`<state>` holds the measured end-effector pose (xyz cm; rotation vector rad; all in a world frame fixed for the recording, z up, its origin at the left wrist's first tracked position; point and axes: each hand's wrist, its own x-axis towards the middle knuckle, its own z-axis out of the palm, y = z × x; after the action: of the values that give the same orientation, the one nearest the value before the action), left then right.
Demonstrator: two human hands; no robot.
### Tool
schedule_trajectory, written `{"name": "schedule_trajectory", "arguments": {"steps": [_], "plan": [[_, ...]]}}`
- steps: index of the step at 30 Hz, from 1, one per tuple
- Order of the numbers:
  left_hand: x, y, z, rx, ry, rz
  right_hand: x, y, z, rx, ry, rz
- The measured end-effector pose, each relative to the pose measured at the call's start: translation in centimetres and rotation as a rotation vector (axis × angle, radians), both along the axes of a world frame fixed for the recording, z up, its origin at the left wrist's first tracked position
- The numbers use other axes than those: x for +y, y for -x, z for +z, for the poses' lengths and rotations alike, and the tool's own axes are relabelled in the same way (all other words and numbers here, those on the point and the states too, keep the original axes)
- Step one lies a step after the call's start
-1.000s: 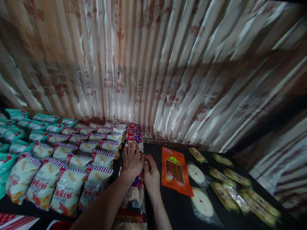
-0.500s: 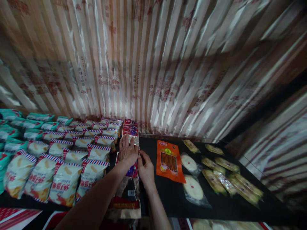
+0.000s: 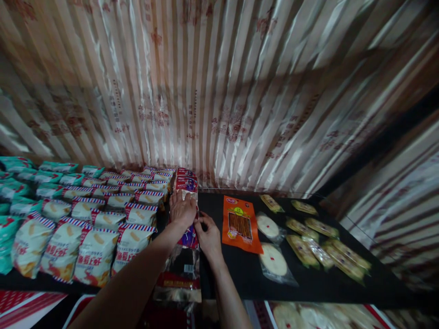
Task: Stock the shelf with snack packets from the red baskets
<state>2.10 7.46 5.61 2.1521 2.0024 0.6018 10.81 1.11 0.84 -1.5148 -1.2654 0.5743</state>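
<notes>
A row of red and purple snack packets [image 3: 187, 183] runs front to back on the black table. My left hand [image 3: 183, 210] lies over one of them with its fingers stretched forward, covering part of the packet. Beside it, my right hand [image 3: 207, 235] has its thumb and index finger pinched at the right edge of a purple packet [image 3: 190, 240]. A dark packet with a barcode [image 3: 181, 269] lies nearer to me, below the hands.
White and blue-striped snack bags [image 3: 98, 256] stand in rows on the left, with teal bags [image 3: 20, 208] beyond. To the right lie an orange packet [image 3: 242, 224], round white cakes [image 3: 273, 259] in clear wrap and several yellowish packets [image 3: 302, 251]. A striped curtain [image 3: 206, 91] hangs behind.
The view has shifted slightly, so the table sits a little higher. Both hands stay at the same packets; the right thumb and index finger have closed a little more at the edge.
</notes>
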Motion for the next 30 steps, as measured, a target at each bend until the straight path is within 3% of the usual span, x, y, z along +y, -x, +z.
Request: {"name": "schedule_trajectory", "arguments": {"steps": [11, 21, 30], "plan": [[0.1, -0.1, 0.0, 0.027, -0.054, 0.049, 0.0, -0.1, -0.1, 0.001, 0.058, -0.034], [0.4, 0.2, -0.2, 0.029, -0.061, 0.013, -0.1, 0.2, 1.0, 0.061, 0.070, -0.032], [0.1, 0.2, 0.2, 0.011, -0.063, 0.001, 0.1, 0.1, 0.5, 0.130, 0.070, -0.049]]}}
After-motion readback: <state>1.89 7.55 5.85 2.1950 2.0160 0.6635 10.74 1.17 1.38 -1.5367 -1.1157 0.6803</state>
